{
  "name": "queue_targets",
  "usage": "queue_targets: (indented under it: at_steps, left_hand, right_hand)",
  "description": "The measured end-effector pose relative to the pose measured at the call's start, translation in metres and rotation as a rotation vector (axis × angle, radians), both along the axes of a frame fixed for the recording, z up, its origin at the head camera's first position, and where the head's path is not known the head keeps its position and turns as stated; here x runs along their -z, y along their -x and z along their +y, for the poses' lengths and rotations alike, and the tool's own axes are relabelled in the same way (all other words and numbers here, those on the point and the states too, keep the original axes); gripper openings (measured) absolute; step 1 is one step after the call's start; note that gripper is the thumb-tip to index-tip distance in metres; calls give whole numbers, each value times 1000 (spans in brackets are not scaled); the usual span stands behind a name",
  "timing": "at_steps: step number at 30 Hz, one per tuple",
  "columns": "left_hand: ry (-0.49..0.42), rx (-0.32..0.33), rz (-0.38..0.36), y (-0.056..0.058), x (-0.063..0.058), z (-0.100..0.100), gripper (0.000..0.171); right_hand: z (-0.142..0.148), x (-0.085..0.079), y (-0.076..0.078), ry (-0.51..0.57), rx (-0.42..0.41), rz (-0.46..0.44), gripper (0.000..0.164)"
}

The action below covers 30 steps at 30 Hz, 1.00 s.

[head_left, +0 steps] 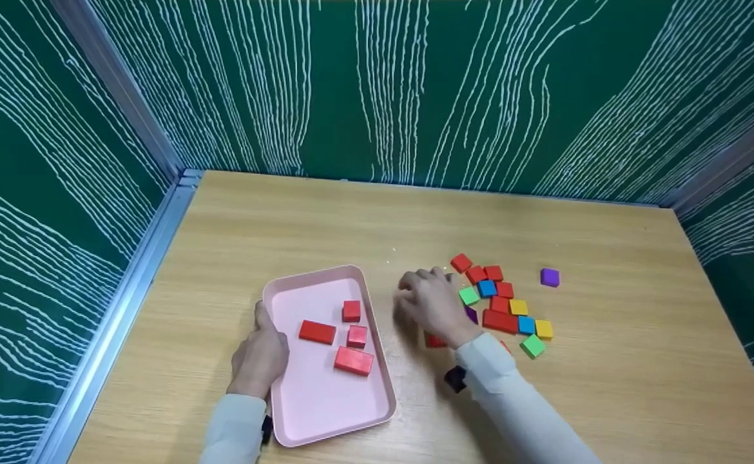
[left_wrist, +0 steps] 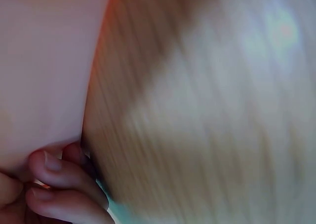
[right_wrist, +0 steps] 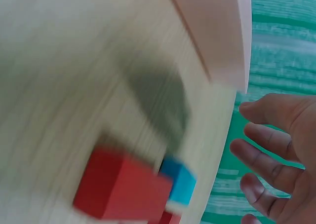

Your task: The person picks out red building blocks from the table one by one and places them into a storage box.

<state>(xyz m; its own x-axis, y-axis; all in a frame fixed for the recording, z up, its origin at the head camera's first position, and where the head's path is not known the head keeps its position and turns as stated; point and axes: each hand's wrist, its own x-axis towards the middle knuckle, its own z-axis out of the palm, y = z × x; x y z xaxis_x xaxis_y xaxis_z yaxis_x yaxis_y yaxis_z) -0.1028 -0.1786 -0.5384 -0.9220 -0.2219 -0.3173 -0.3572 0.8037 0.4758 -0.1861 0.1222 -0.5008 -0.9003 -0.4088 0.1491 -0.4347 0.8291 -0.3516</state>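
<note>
At the left edge of a pink tray [head_left: 316, 403], my left hand [head_left: 260, 361] grips the rim. In the left wrist view its curled fingers [left_wrist: 69, 179] meet the tray wall. Inside the tray lie two red cubes and two longer red blocks [head_left: 353, 361]. My right hand [head_left: 435, 306] hovers between the tray and a loose group of coloured blocks. The right wrist view shows its fingers spread and holding nothing. A red block [head_left: 435, 340] lies partly hidden beneath that hand. Close by in the right wrist view are a large red block [right_wrist: 123, 184] and a blue block [right_wrist: 178, 179].
Right of my right hand lie red, blue, yellow, green and purple blocks, among them a long red block [head_left: 500, 321] and a green one [head_left: 533, 346]. A purple block [head_left: 550, 277] sits apart. Green panels [head_left: 332, 90] with white lines border the wooden table [head_left: 609, 386].
</note>
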Motion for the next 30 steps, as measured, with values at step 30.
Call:
queue_targets:
  at_steps: [30]
  left_hand:
    - [11, 1, 5, 0, -2, -2, 69]
  right_hand:
    - [61, 18, 15, -151, 161, -155, 42]
